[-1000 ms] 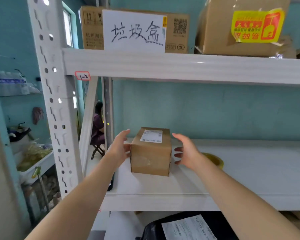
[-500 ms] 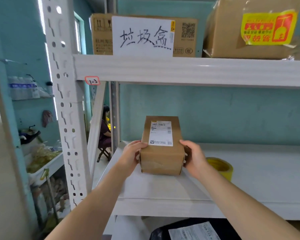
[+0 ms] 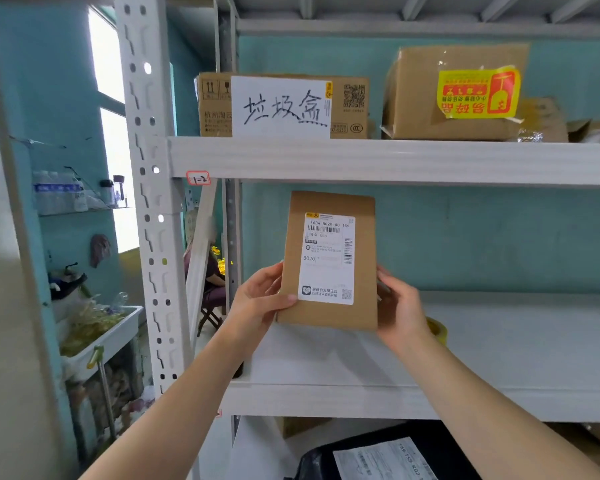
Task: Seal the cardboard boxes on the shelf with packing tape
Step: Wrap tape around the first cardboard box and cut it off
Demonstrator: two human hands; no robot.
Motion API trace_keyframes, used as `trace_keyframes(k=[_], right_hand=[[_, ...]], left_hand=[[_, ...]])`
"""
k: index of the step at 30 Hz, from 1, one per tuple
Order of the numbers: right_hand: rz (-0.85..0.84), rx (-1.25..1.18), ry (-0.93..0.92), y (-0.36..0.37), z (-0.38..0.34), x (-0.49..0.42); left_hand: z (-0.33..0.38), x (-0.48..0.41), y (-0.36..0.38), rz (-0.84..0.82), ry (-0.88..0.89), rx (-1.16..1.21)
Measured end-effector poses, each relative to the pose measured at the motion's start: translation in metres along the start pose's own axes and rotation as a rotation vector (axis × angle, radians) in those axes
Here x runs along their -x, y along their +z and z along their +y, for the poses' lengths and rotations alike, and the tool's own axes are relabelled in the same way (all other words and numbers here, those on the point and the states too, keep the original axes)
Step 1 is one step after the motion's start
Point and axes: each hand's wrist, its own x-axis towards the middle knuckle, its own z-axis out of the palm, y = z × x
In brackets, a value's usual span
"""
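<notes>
2 hands (image 3: 257, 301) (image 3: 400, 308) on box (image 3: 326, 317), label (image 3: 328, 258) "B020"

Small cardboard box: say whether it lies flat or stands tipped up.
Tipped up: box with shipping label facing the camera, left hand and right hand gripping its sides. Whether it touches the shelf: cannot tell.

**Daylight flooding in from the left, edges bending**

A window (image 3: 110, 133) in the upper left of the frame is blowing out to flat white; softer, even light is filling the rest, leaving the scene bright; the small box (image 3: 329, 315) at centre is throwing a faint, diffuse shadow onto the white shelf (image 3: 499, 341) beneath it; its label (image 3: 328, 258) is reading sharp in the large print and smearing in the fine lines; the upright post (image 3: 146, 188) at left is bowing with wide-angle distortion; the lower corners are softening into blur.
</notes>
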Motion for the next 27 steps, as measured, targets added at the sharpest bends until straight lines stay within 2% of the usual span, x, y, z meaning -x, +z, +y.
trace_keyframes(k=[8,11,14,16,21,27], right_hand=[[0.033,0.049,-0.037,0.004,-0.013,0.018],[0.012,0.161,-0.077,0.005,-0.015,0.022],[0.074,0.093,-0.062,0.003,-0.014,0.024],[0.063,0.138,-0.063,0.007,-0.014,0.027],[-0.034,0.216,-0.011,0.025,-0.010,0.042],[-0.159,0.094,0.081,0.025,-0.008,0.049]], left_hand=[[0.015,0.014,0.004,-0.135,-0.004,-0.057],[0.015,0.012,-0.001,-0.034,0.020,-0.039],[0.012,0.012,-0.003,0.041,0.052,-0.091],[0.009,0.013,0.001,0.066,0.017,-0.128],[0.005,0.011,0.013,-0.031,-0.092,-0.246],[0.016,0.026,0.030,-0.212,-0.131,-0.162]])
